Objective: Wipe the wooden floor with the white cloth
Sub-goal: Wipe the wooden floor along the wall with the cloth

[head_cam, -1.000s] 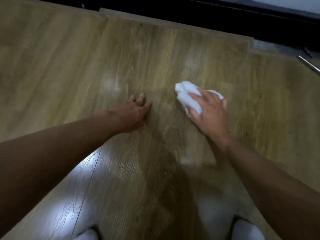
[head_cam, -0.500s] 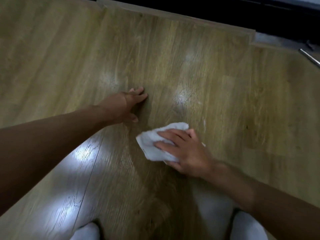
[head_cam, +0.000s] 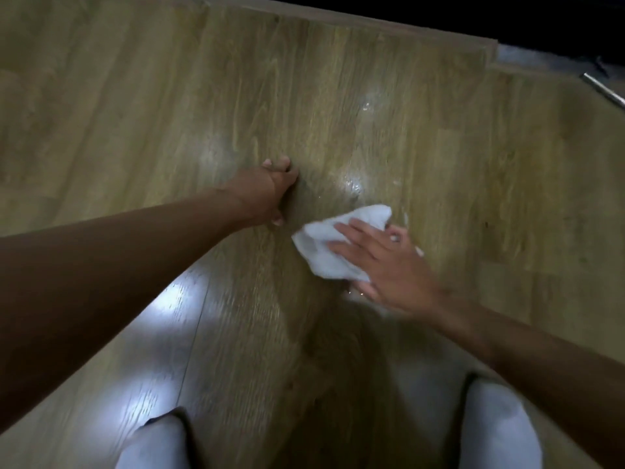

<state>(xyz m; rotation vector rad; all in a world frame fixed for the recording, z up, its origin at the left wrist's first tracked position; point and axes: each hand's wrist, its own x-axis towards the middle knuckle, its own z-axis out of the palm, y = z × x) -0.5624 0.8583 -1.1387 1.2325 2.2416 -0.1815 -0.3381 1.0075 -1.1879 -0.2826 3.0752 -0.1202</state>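
Wooden floor (head_cam: pixel 439 164) fills almost the whole view, pale oak-grain planks running away from the person toward a dark strip along the far edge. Nearest the camera, two pale knees (head_cam: pixel 154 441) show at the bottom edge, so the person appears to be kneeling over the work. A bright glare lies on the planks just ahead of the left knee.

Further out, the right hand (head_cam: pixel 389 262) lies flat with its fingers spread, pressing down on the white cloth (head_cam: pixel 333 247). The cloth is bunched into a loose pad. Most of it sticks out past the fingertips toward the left hand, and only its nearer part is under the palm. It is pinned under the hand, not gripped in a fist.

Just beyond and to the left, the left hand (head_cam: pixel 270 189) rests on the floor with its fingers curled under, holding nothing (it looks like a prop for the person's weight). The cloth's left corner sits near it without touching.

Beyond the cloth, wet streaks (head_cam: pixel 355 186) glint on the planks, and another damp patch shines further toward the far edge. A thin metal rod (head_cam: pixel 605 91) lies at the far right corner.

To wipe well, the palm should sit over the middle of the pad so that pressure spreads evenly. Strokes would best follow the grain and overlap, working outward to those shiny patches. Refolding the cloth to a dry face would likely avoid smearing.
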